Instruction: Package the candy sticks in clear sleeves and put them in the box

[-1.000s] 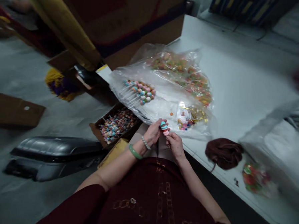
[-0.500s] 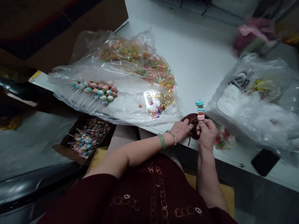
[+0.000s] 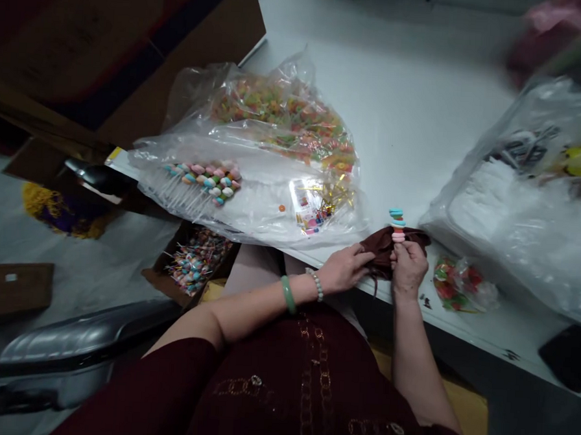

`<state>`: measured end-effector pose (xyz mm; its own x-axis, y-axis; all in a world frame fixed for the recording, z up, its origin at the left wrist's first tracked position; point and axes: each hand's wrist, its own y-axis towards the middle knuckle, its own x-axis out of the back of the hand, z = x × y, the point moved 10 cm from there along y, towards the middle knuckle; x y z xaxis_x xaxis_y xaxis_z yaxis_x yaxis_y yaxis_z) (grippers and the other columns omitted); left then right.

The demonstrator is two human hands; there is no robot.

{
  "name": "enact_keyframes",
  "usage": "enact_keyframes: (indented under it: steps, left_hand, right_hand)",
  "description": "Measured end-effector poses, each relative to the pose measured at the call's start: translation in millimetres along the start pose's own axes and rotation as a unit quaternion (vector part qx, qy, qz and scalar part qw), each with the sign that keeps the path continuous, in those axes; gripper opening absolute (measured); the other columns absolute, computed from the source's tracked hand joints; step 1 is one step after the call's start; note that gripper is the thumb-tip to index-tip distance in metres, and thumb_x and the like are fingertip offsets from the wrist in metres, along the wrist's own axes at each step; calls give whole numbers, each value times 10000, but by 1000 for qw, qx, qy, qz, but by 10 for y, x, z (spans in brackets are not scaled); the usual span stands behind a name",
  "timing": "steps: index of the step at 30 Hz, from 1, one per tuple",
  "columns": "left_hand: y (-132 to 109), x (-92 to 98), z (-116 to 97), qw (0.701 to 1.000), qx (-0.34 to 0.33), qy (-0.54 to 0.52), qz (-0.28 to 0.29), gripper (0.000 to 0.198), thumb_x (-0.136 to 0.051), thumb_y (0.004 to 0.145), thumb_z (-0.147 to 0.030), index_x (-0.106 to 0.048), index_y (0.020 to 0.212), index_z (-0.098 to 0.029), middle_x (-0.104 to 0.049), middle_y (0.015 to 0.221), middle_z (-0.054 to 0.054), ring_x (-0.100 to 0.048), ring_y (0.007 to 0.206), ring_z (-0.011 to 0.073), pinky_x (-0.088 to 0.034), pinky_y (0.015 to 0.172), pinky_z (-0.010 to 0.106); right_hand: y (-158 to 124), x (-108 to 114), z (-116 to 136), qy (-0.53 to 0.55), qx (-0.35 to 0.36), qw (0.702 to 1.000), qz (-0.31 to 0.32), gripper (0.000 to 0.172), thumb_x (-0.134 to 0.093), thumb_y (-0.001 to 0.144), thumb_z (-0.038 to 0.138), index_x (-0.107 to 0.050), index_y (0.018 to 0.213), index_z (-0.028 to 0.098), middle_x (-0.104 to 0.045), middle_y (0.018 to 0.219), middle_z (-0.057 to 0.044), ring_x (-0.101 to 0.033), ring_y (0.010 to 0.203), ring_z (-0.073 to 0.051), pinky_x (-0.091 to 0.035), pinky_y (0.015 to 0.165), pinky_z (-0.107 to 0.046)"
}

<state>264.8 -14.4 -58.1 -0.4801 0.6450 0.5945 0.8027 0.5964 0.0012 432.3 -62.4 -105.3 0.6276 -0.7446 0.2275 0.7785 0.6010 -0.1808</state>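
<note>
1. At the near edge of the white worktop: one printed card lying in a clear plastic bag, its print too small to read.
2. Candy stack, turquoise discs on top and a pink disc lowest, held upright. It stands directly above the right hand's fingertips, with its lower end pinched among them, over a crumpled brown cloth.
3. Right hand: fingers closed in a firm pinch on the candy stack, the back of the hand resting against the cloth.
4. Left hand: fingers extended and touching the cloth, just beside the right hand; whether they grip it cannot be told. Jade bangle and bead bracelet on the wrist.
5. Row of candy lollipops, sticks fanned out, lying on the clear plastic bag; a mass of wrapped sweets beyond them.
6. Small bag of red and green sweets on the worktop, right of the cloth, beside a large plastic bag.
7. Cardboard box of lollipops, below the worktop's near edge.
</note>
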Motion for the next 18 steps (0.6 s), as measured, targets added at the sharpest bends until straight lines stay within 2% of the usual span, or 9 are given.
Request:
enact_keyframes:
  steps: [2,6,8,11,14,16,17,18]
  left_hand:
    - [56,-80,9,998,33,61,7,376,-506,903,-303,-561,1255,-184,-596,1075,132,-591,898,228,-436,748,314]
    - [264,-258,25,996,22,78,44,203,-417,908,-156,-612,963,-152,-607,865,119,-573,731,201,-399,651,307]
    - [262,-231,71,998,18,56,34,181,-433,922,-200,-604,867,-174,-603,805,95,-551,702,189,-376,631,292]
    - [40,-102,133,1000,22,6,16,161,-463,909,-228,-617,868,-205,-602,788,64,-531,705,180,-367,647,283]
    - [-276,182,228,999,45,-27,-12,230,-527,820,-160,-656,996,-234,-606,849,58,-536,757,186,-386,708,282]
    - [-438,613,425,987,109,-27,-115,271,-538,832,-187,-665,1065,-242,-606,898,76,-552,819,204,-391,765,288]
    - [-508,867,557,972,156,-1,-175,265,-526,859,-222,-664,1084,-246,-604,946,87,-559,871,219,-389,794,295]
    - [-546,1081,679,956,202,52,-207,260,-508,890,-277,-655,1102,-244,-600,1000,101,-561,924,236,-384,813,305]
  right_hand:
    - [-22,22,16,3,15,1000,-14,212,-628,724,385,-602,771,179,-501,521,66,-395,404,-73,-304,375,-191]
    - [-43,16,50,11,27,999,-20,201,-638,715,373,-604,759,180,-501,515,65,-377,387,-72,-293,364,-201]
    - [-49,17,65,15,28,999,-23,202,-647,712,370,-609,763,179,-502,508,66,-375,379,-73,-294,360,-205]
    - [-55,6,73,15,31,999,-19,199,-655,712,363,-619,768,176,-503,501,67,-392,383,-77,-308,358,-202]
    - [-51,-20,65,-4,38,999,-7,204,-646,729,373,-628,774,174,-514,508,65,-407,393,-79,-324,364,-200]
    - [-45,-22,55,-7,43,999,-8,206,-644,738,376,-632,782,174,-517,511,66,-407,393,-78,-325,364,-201]
    - [-41,-17,48,-4,43,999,-12,204,-648,736,372,-635,786,175,-516,511,66,-405,392,-79,-321,361,-200]
    - [-38,-9,43,1,43,999,-18,202,-654,730,367,-636,787,175,-516,511,65,-407,393,-80,-320,359,-200]
